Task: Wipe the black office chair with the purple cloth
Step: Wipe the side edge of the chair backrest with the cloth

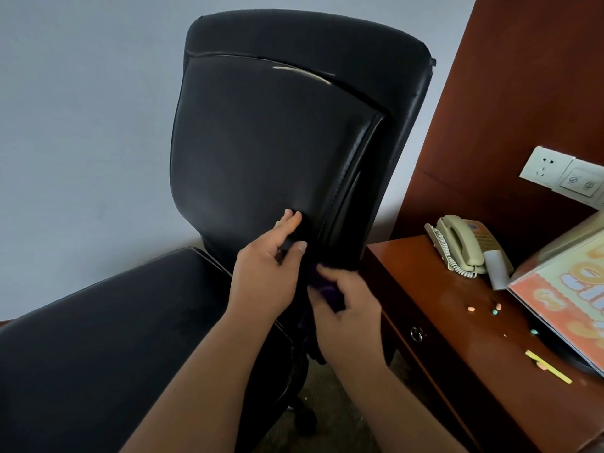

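Note:
The black office chair (pixel 271 135) fills the middle of the view, its tall backrest upright and its seat stretching to the lower left. My left hand (pixel 268 269) grips the lower right edge of the backrest, thumb in front and fingers on the leather. My right hand (pixel 346 308) is just below and to the right of it, holding the purple cloth (pixel 322 286) against the chair's lower side edge. Only a small dark purple part of the cloth shows between my fingers; the rest is hidden by my hand and the chair.
A red-brown wooden desk (pixel 457 338) stands right of the chair, bearing a beige telephone (pixel 464 246), a colourful printed sheet (pixel 568 295), a yellow strip (pixel 549 366) and small bits. A wall socket (pixel 542 168) sits on the wood panel. A pale wall is behind.

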Available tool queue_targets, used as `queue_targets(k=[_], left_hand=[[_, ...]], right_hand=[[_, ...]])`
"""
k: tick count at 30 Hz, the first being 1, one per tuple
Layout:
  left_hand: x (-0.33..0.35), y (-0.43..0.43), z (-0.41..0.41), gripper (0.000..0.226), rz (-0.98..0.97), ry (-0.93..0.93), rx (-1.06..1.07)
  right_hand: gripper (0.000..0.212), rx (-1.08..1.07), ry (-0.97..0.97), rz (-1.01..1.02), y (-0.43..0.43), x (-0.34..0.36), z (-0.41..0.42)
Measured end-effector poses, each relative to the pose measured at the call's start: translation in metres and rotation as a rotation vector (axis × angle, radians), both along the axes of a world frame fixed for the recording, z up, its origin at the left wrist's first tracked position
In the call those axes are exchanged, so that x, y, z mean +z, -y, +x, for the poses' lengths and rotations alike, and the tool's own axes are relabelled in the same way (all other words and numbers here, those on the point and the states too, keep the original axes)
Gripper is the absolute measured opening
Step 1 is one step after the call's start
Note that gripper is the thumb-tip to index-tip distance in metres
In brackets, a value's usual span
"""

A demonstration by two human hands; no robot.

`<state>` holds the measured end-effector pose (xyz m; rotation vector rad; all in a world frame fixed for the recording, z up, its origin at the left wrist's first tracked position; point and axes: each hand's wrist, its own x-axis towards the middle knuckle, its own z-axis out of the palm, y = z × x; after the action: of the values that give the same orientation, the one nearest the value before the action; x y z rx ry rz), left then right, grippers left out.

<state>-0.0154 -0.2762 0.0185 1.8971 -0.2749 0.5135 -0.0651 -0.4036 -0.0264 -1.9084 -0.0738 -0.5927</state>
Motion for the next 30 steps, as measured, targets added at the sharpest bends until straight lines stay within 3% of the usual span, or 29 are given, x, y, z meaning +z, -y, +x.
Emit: queue_targets(k=[5, 12, 20, 30], left_hand=[[0.001, 0.001, -0.002, 0.049, 0.004, -0.003, -0.004], [0.001, 0.000, -0.001, 0.050, -0.014, -0.020, -0.011], [0.000, 0.001, -0.002, 0.048, -0.002, -0.003, -0.006], [0.001, -0.002, -0.003, 0.049, -0.023, -0.003, -0.017]], right_hand=[[0.025, -0.033, -0.072, -0.072, 0.001, -0.002, -0.005], [0.013, -0.109, 0.018, 0.091, -0.009, 0.041, 0.012], [0.022, -0.090, -0.201, -0.048, -0.011, -0.004, -0.006], [0.021, -0.184, -0.004, 0.034, -0.007, 0.050, 0.013]])
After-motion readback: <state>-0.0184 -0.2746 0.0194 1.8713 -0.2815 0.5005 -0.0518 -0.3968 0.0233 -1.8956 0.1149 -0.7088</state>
